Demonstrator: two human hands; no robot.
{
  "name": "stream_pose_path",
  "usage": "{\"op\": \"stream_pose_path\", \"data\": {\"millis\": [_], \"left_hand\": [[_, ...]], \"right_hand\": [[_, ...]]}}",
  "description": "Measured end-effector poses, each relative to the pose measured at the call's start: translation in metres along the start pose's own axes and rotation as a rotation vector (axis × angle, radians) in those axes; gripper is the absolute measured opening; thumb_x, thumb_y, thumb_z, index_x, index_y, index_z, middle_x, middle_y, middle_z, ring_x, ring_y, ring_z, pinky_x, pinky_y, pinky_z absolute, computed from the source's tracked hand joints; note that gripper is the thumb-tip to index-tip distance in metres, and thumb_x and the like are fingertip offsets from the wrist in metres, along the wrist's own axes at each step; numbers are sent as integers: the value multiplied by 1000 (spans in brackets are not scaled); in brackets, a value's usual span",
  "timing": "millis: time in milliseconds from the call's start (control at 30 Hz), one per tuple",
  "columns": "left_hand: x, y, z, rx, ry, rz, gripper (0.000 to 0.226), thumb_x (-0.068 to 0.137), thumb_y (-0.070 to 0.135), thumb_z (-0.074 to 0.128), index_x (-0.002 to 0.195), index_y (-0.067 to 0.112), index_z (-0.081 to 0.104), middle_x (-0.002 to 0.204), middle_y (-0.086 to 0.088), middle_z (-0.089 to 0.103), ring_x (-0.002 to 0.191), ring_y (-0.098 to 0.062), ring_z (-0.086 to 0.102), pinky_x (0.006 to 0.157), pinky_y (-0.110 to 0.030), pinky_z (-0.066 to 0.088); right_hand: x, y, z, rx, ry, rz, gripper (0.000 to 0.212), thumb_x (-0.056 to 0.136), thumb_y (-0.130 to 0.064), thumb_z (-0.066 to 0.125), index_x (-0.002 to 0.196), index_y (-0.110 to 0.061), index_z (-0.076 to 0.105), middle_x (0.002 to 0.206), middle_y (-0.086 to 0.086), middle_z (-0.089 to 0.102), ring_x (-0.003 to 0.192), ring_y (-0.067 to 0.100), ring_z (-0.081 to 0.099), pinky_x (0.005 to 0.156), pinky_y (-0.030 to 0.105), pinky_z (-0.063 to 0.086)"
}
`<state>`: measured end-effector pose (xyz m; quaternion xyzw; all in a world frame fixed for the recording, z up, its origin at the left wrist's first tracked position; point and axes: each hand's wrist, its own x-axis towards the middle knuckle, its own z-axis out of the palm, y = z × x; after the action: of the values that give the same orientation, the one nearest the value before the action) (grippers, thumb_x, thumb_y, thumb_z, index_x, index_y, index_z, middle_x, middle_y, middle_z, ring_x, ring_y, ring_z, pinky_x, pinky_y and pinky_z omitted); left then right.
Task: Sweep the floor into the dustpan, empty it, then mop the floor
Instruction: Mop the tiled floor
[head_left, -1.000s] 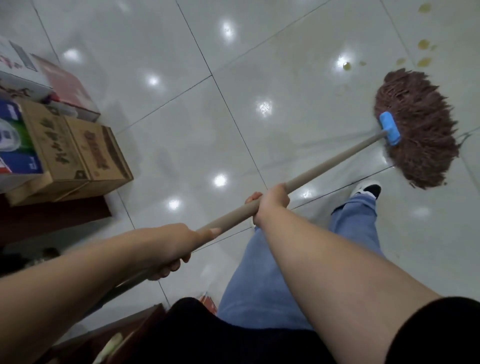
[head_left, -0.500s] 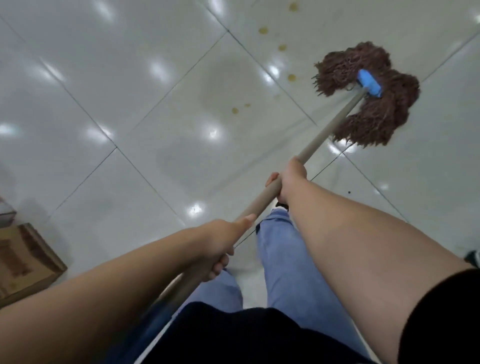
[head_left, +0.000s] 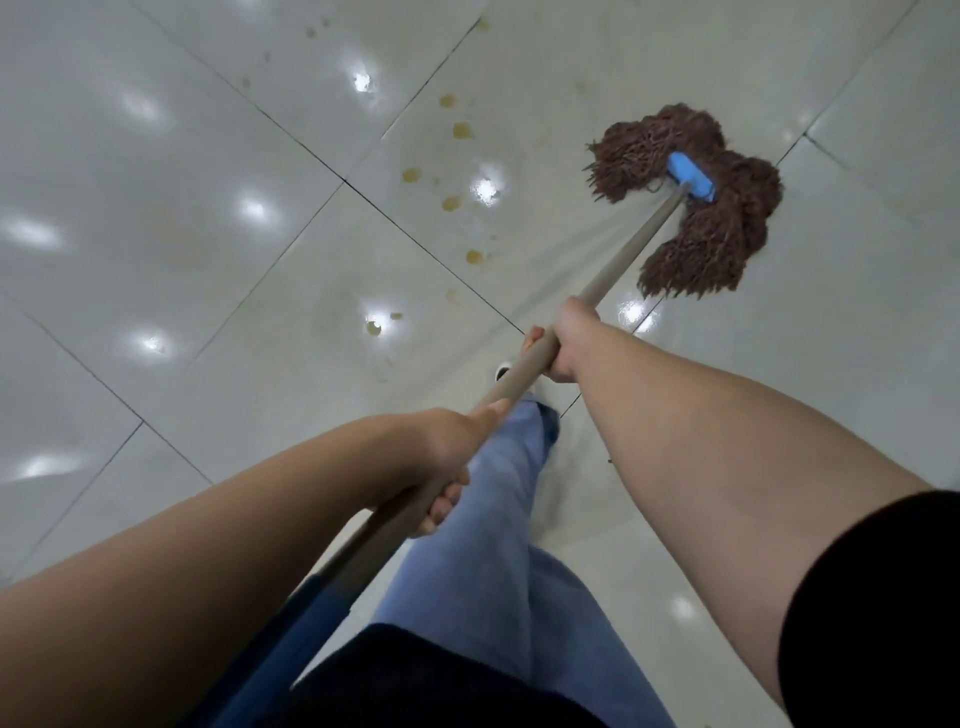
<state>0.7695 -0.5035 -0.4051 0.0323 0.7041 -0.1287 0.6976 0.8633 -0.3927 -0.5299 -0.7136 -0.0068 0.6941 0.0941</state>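
A brown string mop head (head_left: 701, 208) with a blue clamp (head_left: 690, 176) lies spread on the glossy white tile floor (head_left: 182, 208) at the upper right. Its tan handle (head_left: 628, 254) runs down-left toward me. My right hand (head_left: 563, 343) grips the handle about midway. My left hand (head_left: 447, 457) grips it lower down, near where the handle turns blue. Several yellowish-brown stains (head_left: 451, 203) dot the floor left of the mop head.
My leg in blue jeans (head_left: 498, 519) steps forward under the handle, with a white shoe tip (head_left: 503, 371) just showing. Dark grout lines cross the tiles diagonally. Ceiling lights reflect as bright spots on the floor.
The view has swung away from the cardboard boxes at the left, which are now out of sight. The mop head sits farther right of the stains, and both hands keep their grip.
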Motion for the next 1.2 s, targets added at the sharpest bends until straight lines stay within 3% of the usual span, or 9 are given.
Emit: {"op": "stream_pose_path", "data": {"millis": [400,633,867,1067,1133,1200], "left_hand": [[-16,192,13,62,-160,170,62,85,69,34,71,9,41,32,0,39,25,-12,37,37,-13,38],[-34,290,27,83,-95,158,60,87,66,34,69,9,41,30,1,37,23,-11,35,37,-11,37],[-24,388,66,12,-39,95,61,85,70,33,70,11,40,26,3,34,20,-10,31,38,-8,32],[-8,459,127,-75,-64,188,57,83,67,42,71,11,45,33,2,36,21,-11,32,36,-12,36],[-5,467,136,-96,-69,223,53,84,64,42,75,12,45,34,3,35,21,-10,30,36,-12,34],[-1,463,135,-102,-76,239,52,84,64,42,74,13,42,32,3,33,21,-10,29,37,-10,33]], "right_hand": [[38,-193,-42,-23,70,-18,24,96,-17,25,75,-10,35,65,6,43,48,15,39,34,16,43],[64,-287,-68,-44,53,-9,15,97,-20,28,92,-10,38,66,7,43,49,16,40,35,17,43],[94,-380,-110,-72,60,7,31,99,-31,32,77,-9,35,64,7,45,44,17,41,34,16,43],[112,-447,-166,-229,169,-111,21,99,-23,29,107,-6,40,67,12,49,50,18,45,32,26,50],[117,-456,-172,-252,219,-156,27,99,-22,31,116,-6,46,80,11,55,60,20,52,41,27,53],[122,-456,-168,-282,311,-201,35,98,-19,34,128,-9,48,101,10,62,75,23,60,59,33,53]]}}
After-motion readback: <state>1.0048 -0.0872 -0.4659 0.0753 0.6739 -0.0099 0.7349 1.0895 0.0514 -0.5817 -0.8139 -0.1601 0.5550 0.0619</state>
